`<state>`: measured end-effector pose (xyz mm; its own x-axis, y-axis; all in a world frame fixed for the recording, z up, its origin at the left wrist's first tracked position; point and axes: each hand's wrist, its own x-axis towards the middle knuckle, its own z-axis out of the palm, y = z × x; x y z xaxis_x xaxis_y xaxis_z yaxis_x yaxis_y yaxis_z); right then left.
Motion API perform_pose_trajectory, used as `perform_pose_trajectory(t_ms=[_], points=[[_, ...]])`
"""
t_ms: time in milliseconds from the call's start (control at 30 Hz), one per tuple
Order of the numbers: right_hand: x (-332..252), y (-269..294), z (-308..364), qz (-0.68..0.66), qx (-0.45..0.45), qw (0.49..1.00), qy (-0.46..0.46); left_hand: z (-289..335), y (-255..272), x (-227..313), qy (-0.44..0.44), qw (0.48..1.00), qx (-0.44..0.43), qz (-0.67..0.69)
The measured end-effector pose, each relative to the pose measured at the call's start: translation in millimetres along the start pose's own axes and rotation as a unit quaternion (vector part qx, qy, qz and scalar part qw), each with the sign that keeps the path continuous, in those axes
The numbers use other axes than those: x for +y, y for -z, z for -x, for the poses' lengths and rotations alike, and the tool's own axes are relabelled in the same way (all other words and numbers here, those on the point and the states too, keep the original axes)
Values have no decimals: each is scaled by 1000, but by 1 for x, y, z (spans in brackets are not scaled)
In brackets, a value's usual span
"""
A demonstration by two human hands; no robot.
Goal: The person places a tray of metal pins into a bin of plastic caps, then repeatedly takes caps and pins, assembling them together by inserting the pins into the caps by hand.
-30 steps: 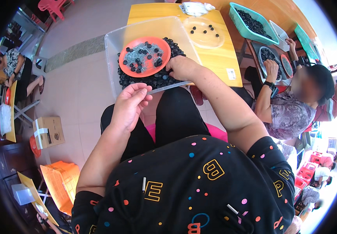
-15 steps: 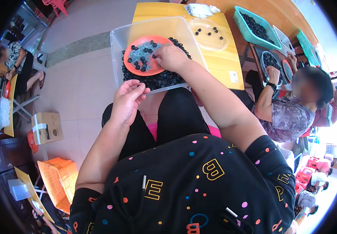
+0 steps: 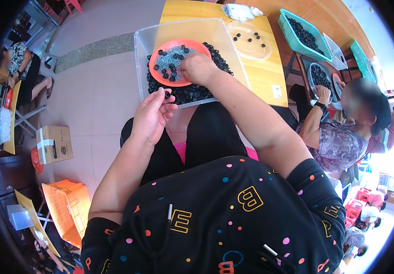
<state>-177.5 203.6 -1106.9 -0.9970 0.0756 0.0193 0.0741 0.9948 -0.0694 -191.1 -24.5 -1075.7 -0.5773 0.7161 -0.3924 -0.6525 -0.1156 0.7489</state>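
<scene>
My left hand (image 3: 153, 116) pinches a small round black part (image 3: 167, 95) between thumb and fingers, just in front of the clear plastic bin's (image 3: 143, 68) near edge. My right hand (image 3: 200, 68) reaches over the bin, its fingers bent together at the right side of an orange plate (image 3: 204, 51). What its fingertips hold, if anything, is hidden. On the plate lies a heap of thin silvery pin-like pieces (image 3: 164, 59) with several black round parts among them. Beneath the plate, the bin holds a mass of similar black parts (image 3: 192, 94).
A yellow table (image 3: 267, 59) stands behind and right of the bin, bearing a clear round tray (image 3: 252, 51) with several black parts. Farther right, a teal basket (image 3: 305, 43) is full of black pieces. A co-worker (image 3: 338, 137) sits at the right. A cardboard box (image 3: 60, 142) is on the left floor.
The black part now shows clearly at my left fingertips. My right fingers have shifted slightly over the plate's right side. The whole view has moved a little.
</scene>
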Motion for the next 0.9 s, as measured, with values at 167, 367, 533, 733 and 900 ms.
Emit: perform_pose_trajectory(t_ms=[167,367,533,733,900], points=[[-4,3,4,19,-4,1000,3,0,-1,-2,7,1000,0,18],[4,-4,8,-26,10,999,-19,0,1,-5,9,999,14,28],[7,17,19,-346,81,922,-151,-1,7,-5,9,998,21,62],[-16,11,41,-280,-55,958,19,0,16,-7,-4,998,-15,67],[-26,19,38,-155,-193,969,-17,2,8,-7,3,998,-5,69]])
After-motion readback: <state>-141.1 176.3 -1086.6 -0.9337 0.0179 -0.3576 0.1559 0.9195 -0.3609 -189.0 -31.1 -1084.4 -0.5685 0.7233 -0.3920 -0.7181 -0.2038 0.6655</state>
